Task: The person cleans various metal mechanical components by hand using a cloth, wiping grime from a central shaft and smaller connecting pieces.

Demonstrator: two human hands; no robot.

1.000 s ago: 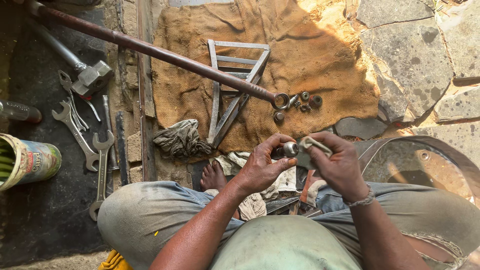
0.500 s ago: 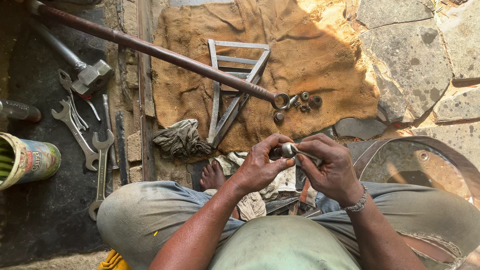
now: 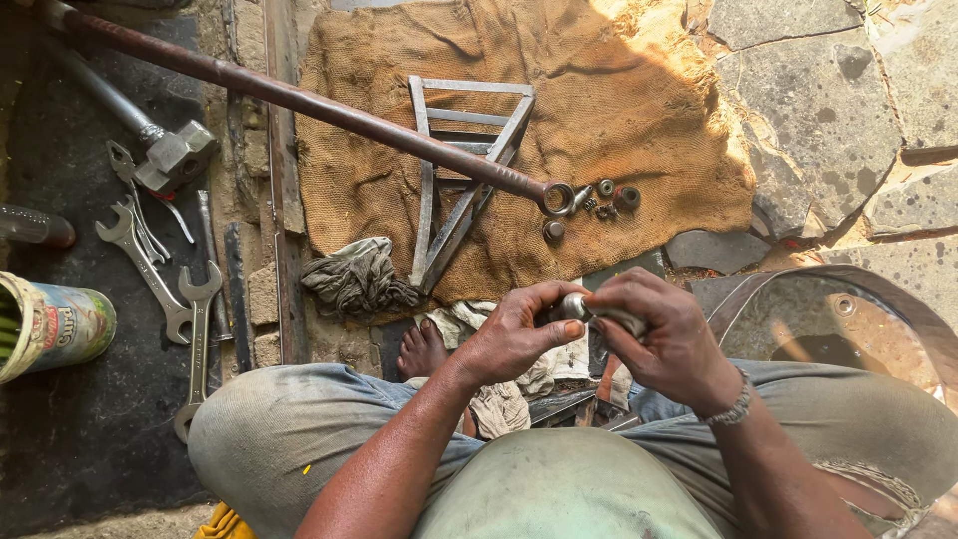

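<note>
The person wears a faded, dusty green shirt (image 3: 559, 494) and worn grey-blue trousers (image 3: 269, 424), frayed and torn at the right knee (image 3: 878, 479). Both forearms are bare, and a metal chain bracelet (image 3: 736, 407) circles the right wrist. One bare foot (image 3: 424, 351) shows between the knees, and the left hand (image 3: 509, 334) and right hand (image 3: 664, 334) are ungloved, with short nails.

left hand (image 3: 514, 334), right hand (image 3: 664, 339), fingertips pinched together
</note>
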